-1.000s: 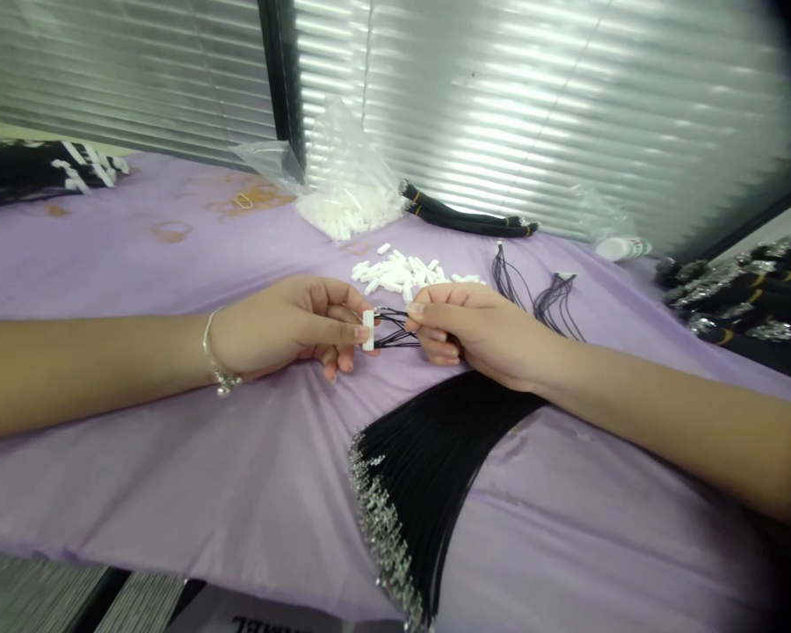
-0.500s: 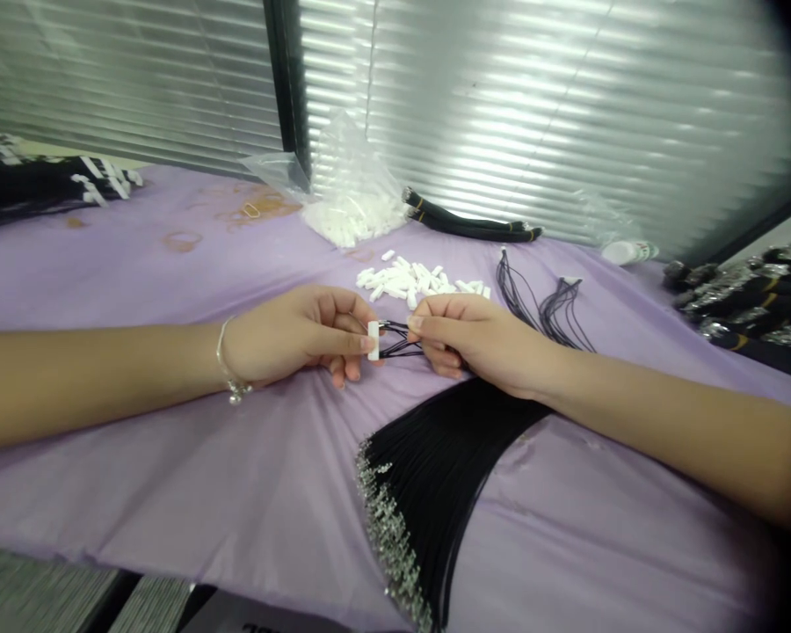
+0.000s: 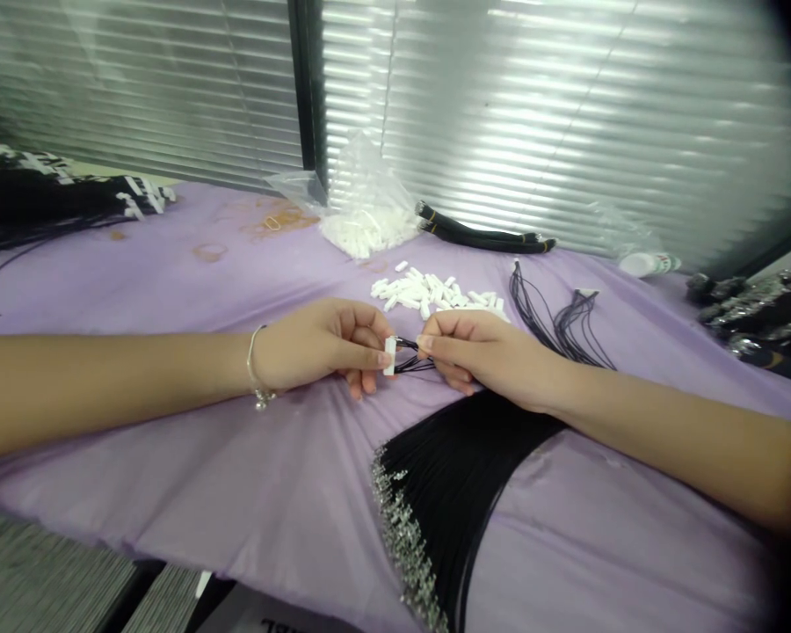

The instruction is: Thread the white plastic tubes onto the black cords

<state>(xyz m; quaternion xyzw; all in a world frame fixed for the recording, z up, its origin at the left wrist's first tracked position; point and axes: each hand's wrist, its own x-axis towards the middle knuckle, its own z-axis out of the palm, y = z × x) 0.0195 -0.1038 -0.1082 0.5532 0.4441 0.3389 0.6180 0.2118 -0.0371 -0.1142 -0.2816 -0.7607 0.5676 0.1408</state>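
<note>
My left hand (image 3: 322, 345) pinches a small white plastic clip (image 3: 388, 356) between thumb and forefinger, held upright. My right hand (image 3: 488, 352) faces it, fingers closed on a few thin black cords (image 3: 412, 359) whose ends reach the clip. Both hands rest low over the purple table cover (image 3: 171, 440). Below my right wrist a thick fan of black cords (image 3: 448, 475) with silver metal ends spreads toward the table's front edge.
A loose pile of white clips (image 3: 435, 293) lies just behind the hands. A clear plastic bag (image 3: 362, 207) of more clips sits further back. Bundled black cords (image 3: 488, 236) lie by the window blinds, finished cords (image 3: 567, 316) to the right, more bundles at far left (image 3: 59, 198) and far right (image 3: 758, 316).
The two hands have drawn a little closer, so less cord shows between the clip and the right fingers. The view has shifted slightly, and everything sits lower and further right.
</note>
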